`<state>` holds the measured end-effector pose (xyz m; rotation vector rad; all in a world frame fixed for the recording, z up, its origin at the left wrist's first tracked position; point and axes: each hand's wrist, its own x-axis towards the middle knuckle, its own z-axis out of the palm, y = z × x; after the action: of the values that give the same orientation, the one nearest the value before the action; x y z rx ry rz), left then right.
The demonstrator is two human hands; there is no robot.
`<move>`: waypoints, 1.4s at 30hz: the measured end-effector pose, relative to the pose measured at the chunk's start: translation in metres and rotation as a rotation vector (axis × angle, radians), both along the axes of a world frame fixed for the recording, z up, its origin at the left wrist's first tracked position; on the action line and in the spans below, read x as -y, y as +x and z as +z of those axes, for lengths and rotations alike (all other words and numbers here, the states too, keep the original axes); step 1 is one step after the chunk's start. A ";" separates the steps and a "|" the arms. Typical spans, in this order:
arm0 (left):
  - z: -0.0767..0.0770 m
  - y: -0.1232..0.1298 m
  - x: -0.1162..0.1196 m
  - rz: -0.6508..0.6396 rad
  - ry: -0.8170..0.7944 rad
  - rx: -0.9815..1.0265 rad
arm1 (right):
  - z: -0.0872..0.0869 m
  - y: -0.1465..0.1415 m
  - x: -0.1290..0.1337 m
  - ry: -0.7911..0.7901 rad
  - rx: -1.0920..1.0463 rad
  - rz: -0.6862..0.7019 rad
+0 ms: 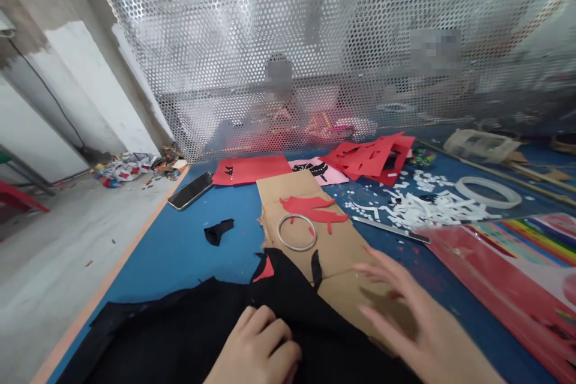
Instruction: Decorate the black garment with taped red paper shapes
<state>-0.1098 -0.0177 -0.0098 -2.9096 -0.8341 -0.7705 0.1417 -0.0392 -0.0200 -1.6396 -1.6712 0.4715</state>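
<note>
My left hand (254, 345) is curled on a large black paper sheet (180, 336) at the bottom of the view, with a fold of it under the fingers. My right hand (405, 318) hovers with spread fingers over a brown cardboard sheet (342, 258), holding nothing. On the cardboard lie a red cut-paper shape (312, 209), a thin white ring (297, 232) and a narrow black strip (317, 269). A small red piece (264, 269) shows on the black sheet's upper tip. A black scrap (219, 231) lies left of the cardboard.
The blue work table (180, 252) holds a phone (191, 190), red cut sheets (369, 159), white paper scraps (427, 210), a metal ruler (390, 229), a tape roll (488, 192) and a coloured paper pack (517, 258). A perforated metal screen (288, 54) stands behind, with a person beyond it.
</note>
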 end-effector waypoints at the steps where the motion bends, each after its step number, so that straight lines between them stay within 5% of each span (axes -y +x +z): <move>1: -0.001 0.000 0.001 0.019 0.031 0.018 | 0.003 -0.012 -0.010 -0.045 -0.068 0.082; 8: -0.005 -0.004 0.005 0.015 0.242 0.058 | -0.003 -0.047 -0.052 -0.088 -0.237 0.371; 13: 0.019 0.000 0.003 -0.040 0.277 0.010 | 0.032 -0.032 -0.055 0.004 -0.274 0.293; 18: 0.025 0.017 -0.001 -0.146 0.252 -0.040 | 0.055 0.001 -0.037 0.346 -0.156 0.149; 22: 0.015 0.021 -0.002 -0.164 0.080 -0.095 | 0.034 0.032 -0.008 0.158 0.090 0.269; 25: 0.012 0.023 -0.006 -0.144 0.079 -0.089 | 0.022 0.048 0.008 0.087 0.131 0.137; 29: 0.006 0.032 -0.012 -0.024 0.233 -0.006 | 0.032 0.052 0.002 0.022 -0.018 -0.046; 36: -0.013 0.033 -0.012 -0.036 0.246 -0.046 | 0.043 0.017 -0.037 -0.290 0.008 0.272; 42: -0.012 0.032 -0.017 -0.032 0.335 -0.062 | 0.039 -0.008 -0.058 -0.340 0.134 0.361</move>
<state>-0.0777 -0.0008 -0.0217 -2.6400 -0.5880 -0.7364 0.1335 0.0189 0.0190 -1.6328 -2.0900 0.8811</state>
